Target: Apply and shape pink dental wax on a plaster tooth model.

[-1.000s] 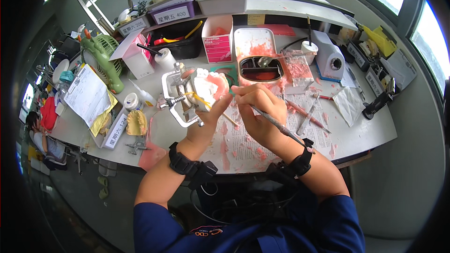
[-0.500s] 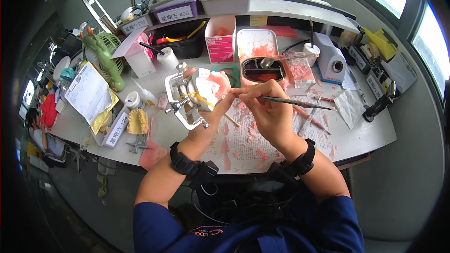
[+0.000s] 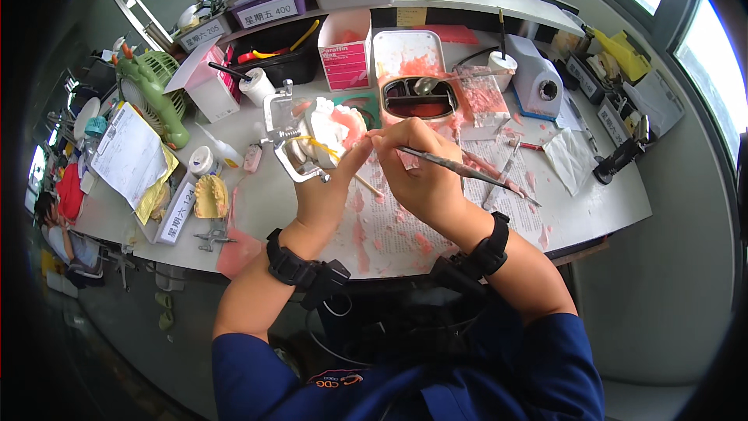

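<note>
My left hand (image 3: 331, 179) is closed around a silver dental articulator (image 3: 273, 136), held above the bench. White plaster dental casts (image 3: 318, 131) are mounted in it, with a yellow band across them. Pink wax (image 3: 352, 120) lines the side of the casts facing my right hand. Pinched like a pen in my right hand (image 3: 421, 175) is a slim wax carving tool (image 3: 471, 174). Its rear end points to the lower right; its working tip is hidden by the fingers near the wax. The fingertips of both hands meet or nearly meet at the wax edge.
Behind my hands stands a wax pot (image 3: 421, 105) with dark liquid and a spoon. Pink scraps litter the printed paper (image 3: 397, 238). A yellowish cast (image 3: 210, 196) and a green fan (image 3: 148, 105) are left; a grey-white machine (image 3: 538, 82) is right.
The articulator has turned slightly in my left hand. My right hand stays at the wax, with the carving tool tilted a little more steeply. The whole view has shifted slightly.
</note>
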The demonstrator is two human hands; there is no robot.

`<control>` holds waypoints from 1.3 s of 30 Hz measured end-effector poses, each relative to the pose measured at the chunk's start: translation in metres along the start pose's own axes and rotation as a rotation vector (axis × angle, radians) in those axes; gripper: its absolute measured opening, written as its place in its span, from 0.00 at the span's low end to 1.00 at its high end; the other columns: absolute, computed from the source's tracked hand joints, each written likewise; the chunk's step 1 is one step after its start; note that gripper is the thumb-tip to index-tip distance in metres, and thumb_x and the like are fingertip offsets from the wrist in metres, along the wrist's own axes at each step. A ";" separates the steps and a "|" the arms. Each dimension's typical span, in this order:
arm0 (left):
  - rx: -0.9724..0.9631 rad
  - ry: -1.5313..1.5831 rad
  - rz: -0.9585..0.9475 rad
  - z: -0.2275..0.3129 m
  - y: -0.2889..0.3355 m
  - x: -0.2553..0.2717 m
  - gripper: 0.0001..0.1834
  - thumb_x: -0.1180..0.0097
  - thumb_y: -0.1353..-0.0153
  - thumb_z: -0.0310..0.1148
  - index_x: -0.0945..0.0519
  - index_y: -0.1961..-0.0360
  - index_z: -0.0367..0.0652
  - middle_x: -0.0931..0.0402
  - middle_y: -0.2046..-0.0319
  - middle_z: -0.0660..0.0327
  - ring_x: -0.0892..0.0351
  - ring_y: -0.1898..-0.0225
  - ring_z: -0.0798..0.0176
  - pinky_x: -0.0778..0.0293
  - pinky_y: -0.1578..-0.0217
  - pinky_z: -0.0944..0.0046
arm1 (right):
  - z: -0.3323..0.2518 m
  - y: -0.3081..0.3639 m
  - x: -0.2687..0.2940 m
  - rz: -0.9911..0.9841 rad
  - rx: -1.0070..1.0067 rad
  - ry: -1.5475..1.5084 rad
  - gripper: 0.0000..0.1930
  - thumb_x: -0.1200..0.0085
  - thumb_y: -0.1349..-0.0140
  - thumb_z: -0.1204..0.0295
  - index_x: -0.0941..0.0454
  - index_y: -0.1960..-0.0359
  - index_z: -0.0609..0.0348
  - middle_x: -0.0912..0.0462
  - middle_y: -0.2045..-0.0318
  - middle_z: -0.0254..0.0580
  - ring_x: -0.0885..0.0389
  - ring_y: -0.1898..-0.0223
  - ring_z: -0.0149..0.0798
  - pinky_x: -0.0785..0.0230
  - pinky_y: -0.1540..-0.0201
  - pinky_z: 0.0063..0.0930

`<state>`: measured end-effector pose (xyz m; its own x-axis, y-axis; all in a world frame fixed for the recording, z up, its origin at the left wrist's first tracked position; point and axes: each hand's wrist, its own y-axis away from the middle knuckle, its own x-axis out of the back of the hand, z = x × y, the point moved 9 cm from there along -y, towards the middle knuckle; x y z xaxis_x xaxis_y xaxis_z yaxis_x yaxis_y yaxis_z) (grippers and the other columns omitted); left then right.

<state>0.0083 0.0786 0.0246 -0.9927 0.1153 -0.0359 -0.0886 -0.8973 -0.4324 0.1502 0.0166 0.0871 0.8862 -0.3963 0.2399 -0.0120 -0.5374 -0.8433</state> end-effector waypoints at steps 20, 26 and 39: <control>-0.145 0.246 -0.026 0.019 -0.009 0.003 0.45 0.31 0.46 0.25 0.46 0.33 0.53 0.30 0.44 0.54 0.26 0.42 0.53 0.28 0.42 0.55 | 0.041 -0.009 0.116 0.156 -0.290 -0.478 0.07 0.48 0.32 0.77 0.27 0.56 0.67 0.16 0.58 0.55 0.13 0.70 0.43 0.18 0.66 0.29; -0.361 -0.013 -0.051 0.070 -0.011 -0.020 0.48 0.27 0.50 0.27 0.48 0.35 0.42 0.34 0.43 0.52 0.26 0.44 0.59 0.26 0.44 0.59 | 0.050 0.006 0.164 0.325 -0.267 -0.390 0.06 0.48 0.32 0.77 0.26 0.58 0.68 0.17 0.59 0.54 0.12 0.66 0.43 0.18 0.62 0.30; -0.273 -0.055 -0.027 0.037 -0.023 -0.071 0.34 0.27 0.48 0.35 0.30 0.44 0.36 0.25 0.50 0.57 0.25 0.50 0.63 0.29 0.47 0.63 | 0.071 -0.043 0.102 0.024 -0.236 -0.339 0.07 0.41 0.39 0.83 0.21 0.59 0.70 0.15 0.61 0.46 0.16 0.58 0.33 0.23 0.53 0.21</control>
<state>0.0780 0.0753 0.0701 -0.9939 0.1077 0.0246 -0.0971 -0.7456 -0.6593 0.2736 0.0520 0.1136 0.9863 -0.1643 0.0161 -0.1055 -0.7025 -0.7039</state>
